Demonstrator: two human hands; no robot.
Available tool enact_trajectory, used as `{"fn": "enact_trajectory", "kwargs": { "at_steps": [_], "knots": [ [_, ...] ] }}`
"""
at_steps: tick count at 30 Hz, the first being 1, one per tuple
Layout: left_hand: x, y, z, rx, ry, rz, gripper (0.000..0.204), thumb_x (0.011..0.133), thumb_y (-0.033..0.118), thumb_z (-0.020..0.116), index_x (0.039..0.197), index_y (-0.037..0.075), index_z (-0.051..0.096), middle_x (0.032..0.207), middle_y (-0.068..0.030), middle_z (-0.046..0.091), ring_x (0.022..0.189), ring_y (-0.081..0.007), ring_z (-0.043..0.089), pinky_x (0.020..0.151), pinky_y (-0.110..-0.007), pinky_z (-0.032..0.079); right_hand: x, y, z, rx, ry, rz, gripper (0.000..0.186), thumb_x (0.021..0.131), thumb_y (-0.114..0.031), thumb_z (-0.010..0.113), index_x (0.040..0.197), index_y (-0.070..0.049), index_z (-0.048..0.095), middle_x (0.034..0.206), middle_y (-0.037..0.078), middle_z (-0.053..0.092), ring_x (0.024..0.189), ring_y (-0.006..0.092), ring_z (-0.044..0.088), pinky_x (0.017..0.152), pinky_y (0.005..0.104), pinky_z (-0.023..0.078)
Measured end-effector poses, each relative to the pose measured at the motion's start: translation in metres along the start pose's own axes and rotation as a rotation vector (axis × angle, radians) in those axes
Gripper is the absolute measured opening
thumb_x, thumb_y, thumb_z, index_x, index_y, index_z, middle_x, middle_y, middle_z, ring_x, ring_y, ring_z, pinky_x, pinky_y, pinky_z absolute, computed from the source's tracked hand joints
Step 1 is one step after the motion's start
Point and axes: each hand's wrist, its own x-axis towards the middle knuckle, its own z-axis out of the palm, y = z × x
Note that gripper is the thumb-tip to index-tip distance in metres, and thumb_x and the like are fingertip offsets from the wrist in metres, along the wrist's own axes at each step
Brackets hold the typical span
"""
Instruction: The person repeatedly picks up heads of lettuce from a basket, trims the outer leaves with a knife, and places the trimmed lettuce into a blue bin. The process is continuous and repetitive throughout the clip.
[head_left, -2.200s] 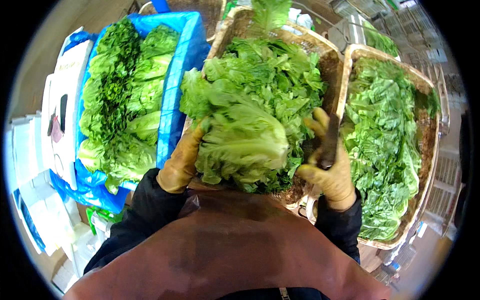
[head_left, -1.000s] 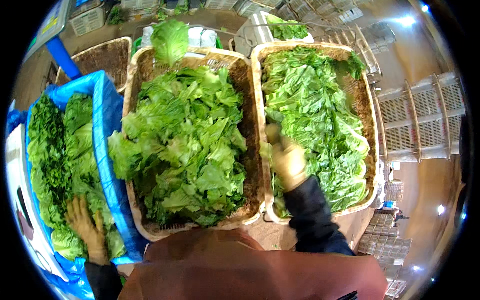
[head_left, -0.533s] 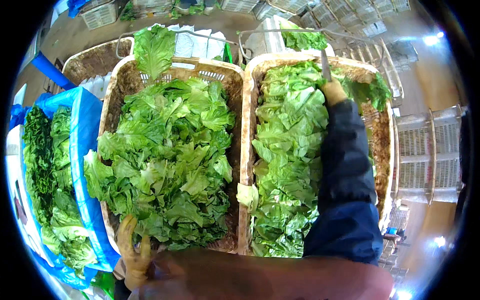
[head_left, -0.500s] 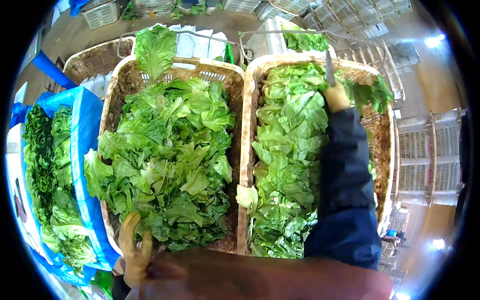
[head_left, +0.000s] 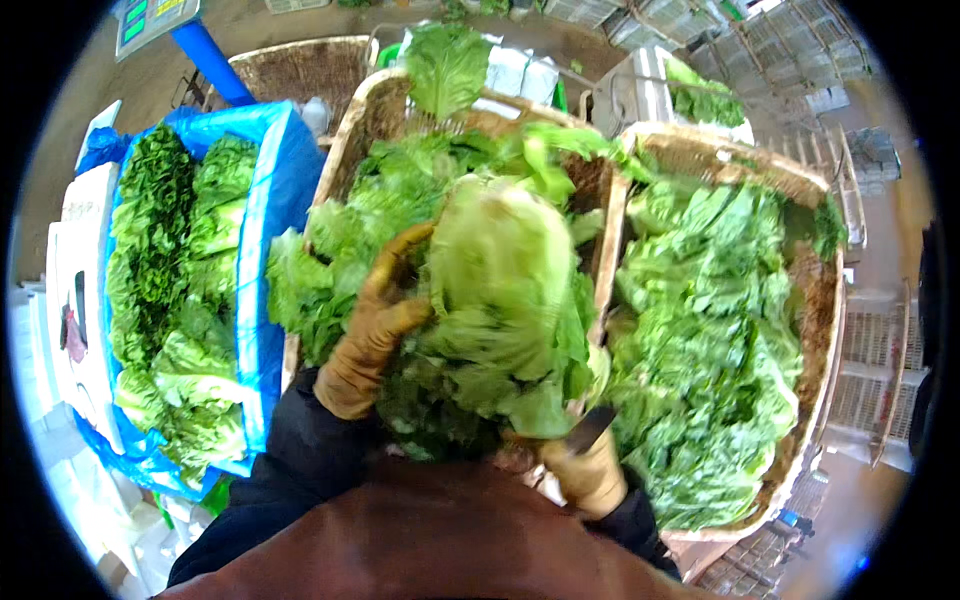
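Observation:
A large head of leafy lettuce (head_left: pixel 500 270), blurred by motion, is held up in front of me over the left crate. My left hand (head_left: pixel 365 335), in a yellowish glove, grips its left side with the fingers curled around it. Low on the lettuce's right side is my right hand (head_left: pixel 585 475), gloved too and closed on a knife, whose dark blade (head_left: pixel 590 430) points up and to the right. The knife's handle is hidden in the glove. Loose lettuce leaves (head_left: pixel 345 220) fill the left crate beneath.
The right crate (head_left: pixel 822 380), brown-stained, holds a thick layer of lettuce (head_left: pixel 705 370). At left, a blue-lined box (head_left: pixel 268 290) contains dark and pale green heads in rows. A scale display (head_left: pixel 150 25) on a blue post stands at the far left. Stacked crates (head_left: pixel 870 370) are at the right.
My right hand has come back from the far end of the right crate with the knife. My left hand has risen and now holds a lettuce head. The view has shifted left.

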Motion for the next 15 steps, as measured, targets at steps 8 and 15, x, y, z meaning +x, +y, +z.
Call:
{"fn": "enact_trajectory", "kwargs": {
  "at_steps": [8, 15],
  "knots": [
    [-0.059, -0.064, -0.072, 1.049, 0.013, 0.070, 0.073, 0.082, 0.040, 0.080, 0.142, 0.011, 0.052, 0.158, -0.0215, 0.032, 0.146, -0.0357, 0.032, 0.117, -0.044, 0.030, 0.118, 0.059, 0.010, -0.330, 0.150, 0.162, 0.097, 0.080, -0.025, 0.084, 0.156, -0.010, 0.025, 0.120, 0.019, 0.065, 0.093, 0.0219, 0.070, 0.066, 0.0296, 0.056],
    [-0.095, -0.023, -0.094, 1.083, 0.437, 0.025, 0.059, 0.087, 0.025, 0.076, 0.140, 0.008, 0.054, 0.141, -0.0199, 0.054, 0.132, -0.0310, 0.049, 0.111, -0.037, 0.037, 0.145, 0.108, -0.002, -0.904, 0.369, 0.130, 0.082, 0.075, -0.010, 0.080, 0.148, -0.010, 0.042, 0.109, 0.020, 0.071, 0.099, 0.0349, 0.069, 0.087, 0.0375, 0.054]
  ]
}}
